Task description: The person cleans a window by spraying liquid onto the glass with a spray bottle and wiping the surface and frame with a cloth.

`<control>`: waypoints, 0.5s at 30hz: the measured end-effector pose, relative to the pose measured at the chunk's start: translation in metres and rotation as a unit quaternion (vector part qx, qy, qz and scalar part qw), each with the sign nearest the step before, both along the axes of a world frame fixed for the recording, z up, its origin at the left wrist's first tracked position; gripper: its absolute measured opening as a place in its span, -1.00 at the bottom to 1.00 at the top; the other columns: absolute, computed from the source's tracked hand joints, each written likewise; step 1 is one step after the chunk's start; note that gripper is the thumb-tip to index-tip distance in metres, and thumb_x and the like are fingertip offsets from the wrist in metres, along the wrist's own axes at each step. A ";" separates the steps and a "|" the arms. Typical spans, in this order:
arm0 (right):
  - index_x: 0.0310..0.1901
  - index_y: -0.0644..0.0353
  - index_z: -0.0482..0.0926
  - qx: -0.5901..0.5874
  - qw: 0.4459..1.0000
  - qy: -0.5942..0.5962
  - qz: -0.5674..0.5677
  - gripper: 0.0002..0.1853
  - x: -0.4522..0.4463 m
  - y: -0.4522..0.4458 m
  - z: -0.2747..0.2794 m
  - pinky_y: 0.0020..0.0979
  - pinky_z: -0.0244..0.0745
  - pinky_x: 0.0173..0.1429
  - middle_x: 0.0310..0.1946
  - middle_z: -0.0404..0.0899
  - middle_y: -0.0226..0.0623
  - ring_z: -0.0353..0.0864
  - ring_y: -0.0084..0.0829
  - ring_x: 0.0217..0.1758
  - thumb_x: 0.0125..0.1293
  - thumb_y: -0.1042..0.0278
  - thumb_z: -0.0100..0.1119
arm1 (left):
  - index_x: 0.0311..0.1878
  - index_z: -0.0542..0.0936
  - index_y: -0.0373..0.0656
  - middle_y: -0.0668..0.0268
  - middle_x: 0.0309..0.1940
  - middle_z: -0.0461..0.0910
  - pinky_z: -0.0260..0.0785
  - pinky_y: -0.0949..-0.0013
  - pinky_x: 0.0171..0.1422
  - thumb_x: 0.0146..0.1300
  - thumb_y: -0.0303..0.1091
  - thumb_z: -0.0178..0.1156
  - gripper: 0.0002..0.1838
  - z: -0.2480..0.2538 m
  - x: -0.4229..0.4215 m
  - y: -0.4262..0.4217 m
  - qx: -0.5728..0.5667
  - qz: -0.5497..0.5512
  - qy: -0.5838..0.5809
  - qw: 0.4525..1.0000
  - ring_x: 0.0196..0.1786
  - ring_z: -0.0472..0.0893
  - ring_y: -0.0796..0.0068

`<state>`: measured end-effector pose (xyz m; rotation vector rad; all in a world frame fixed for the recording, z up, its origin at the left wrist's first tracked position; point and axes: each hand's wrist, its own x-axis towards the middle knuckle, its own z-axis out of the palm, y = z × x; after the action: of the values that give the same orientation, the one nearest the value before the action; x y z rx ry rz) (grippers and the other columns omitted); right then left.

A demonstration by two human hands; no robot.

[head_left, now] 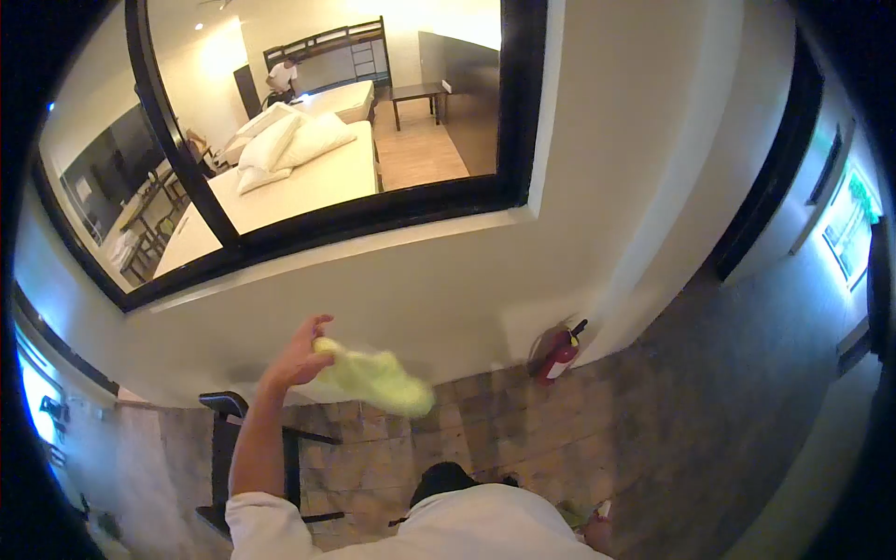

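My left hand (301,357) is raised in front of the wall below the window, its fingers pinched on a yellow-green cloth (383,381). The cloth hangs out to the right and is blurred by motion. Low at the bottom edge, to the right of my white shirt, shows part of my right hand (598,534). A small white and red thing (604,510) sits at its fingers, too small to name. Above is a black-framed window (373,217), and the cloth is apart from its glass.
A black chair (224,448) stands below my left arm. A red fire extinguisher (560,357) stands against the wall at the right. Through the glass are beds with pillows (271,154), a table (417,91) and another person (282,77). Brown tiles cover the floor (523,429).
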<state>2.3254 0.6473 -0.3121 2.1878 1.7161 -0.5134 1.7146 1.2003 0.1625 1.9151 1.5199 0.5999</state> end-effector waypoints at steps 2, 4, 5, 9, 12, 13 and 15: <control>-0.03 0.37 0.59 0.068 0.959 0.078 -0.264 -0.48 0.012 0.039 0.007 -0.12 0.63 -0.21 -0.22 0.68 -0.03 0.73 -0.14 -0.22 0.18 0.03 0.29 | 0.26 0.46 -0.22 0.13 -0.01 0.52 0.41 0.18 0.23 0.19 -0.38 0.22 -0.47 0.003 0.018 0.017 0.070 -0.068 0.018 0.995 -0.03 0.58 0.21; -0.06 0.42 0.60 0.130 0.834 0.147 -0.515 -0.47 0.020 0.070 0.029 -0.13 0.63 -0.32 -0.38 0.68 -0.03 0.74 -0.13 -0.33 0.08 0.09 0.36 | 0.23 0.48 -0.23 0.18 -0.04 0.56 0.42 0.27 0.21 0.16 -0.50 0.17 -0.49 0.029 0.039 0.044 0.140 -0.110 0.060 0.982 -0.03 0.58 0.34; -0.13 0.40 0.61 0.179 0.879 0.069 -0.437 -0.53 0.027 0.086 0.048 -0.13 0.60 -0.40 -0.49 0.65 -0.07 0.72 -0.15 -0.43 0.12 0.09 0.36 | 0.22 0.48 -0.23 0.21 -0.05 0.58 0.42 0.31 0.19 0.18 -0.51 0.17 -0.52 0.049 0.050 0.066 0.123 -0.119 0.013 0.985 -0.02 0.58 0.40; -0.21 0.35 0.62 0.239 0.919 -0.063 -0.308 -0.56 0.056 0.132 0.061 -0.13 0.58 -0.45 -0.57 0.63 -0.08 0.69 -0.13 -0.49 0.22 0.04 0.35 | 0.20 0.56 -0.22 0.25 -0.08 0.66 0.46 0.40 0.12 0.30 -0.48 0.17 -0.61 0.141 0.104 0.134 0.140 -0.024 -0.183 0.973 -0.04 0.61 0.47; -0.04 0.37 0.59 0.350 0.814 0.092 -0.454 -0.44 0.050 0.129 0.048 -0.13 0.61 -0.40 -0.47 0.66 0.03 0.71 -0.07 -0.46 0.20 -0.03 0.38 | 0.11 0.67 -0.17 0.28 -0.11 0.66 0.50 0.39 0.06 0.31 -0.53 0.20 -0.69 0.168 0.140 0.192 0.304 0.063 -0.241 0.920 -0.04 0.63 0.50; -0.04 0.37 0.59 0.350 0.812 0.085 -0.459 -0.44 0.047 0.127 0.041 -0.13 0.61 -0.40 -0.47 0.66 0.03 0.71 -0.07 -0.46 0.20 -0.03 0.38 | 0.08 0.68 -0.15 0.27 -0.11 0.67 0.51 0.38 0.06 0.29 -0.55 0.21 -0.69 0.171 0.155 0.213 0.410 0.059 -0.264 0.871 -0.04 0.65 0.45; 0.19 0.34 0.51 0.254 0.748 0.202 -0.579 -0.29 0.036 0.111 0.028 -0.10 0.66 -0.28 -0.35 0.68 0.09 0.72 -0.06 -0.36 0.13 -0.02 0.43 | 0.06 0.69 -0.12 0.25 -0.11 0.67 0.52 0.37 0.07 0.27 -0.58 0.22 -0.69 0.174 0.175 0.246 0.505 0.052 -0.292 0.811 -0.04 0.67 0.39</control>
<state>2.3614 0.7578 -0.2837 3.6320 0.3274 -0.8939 1.8901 1.4461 0.3368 1.9800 0.9178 2.1483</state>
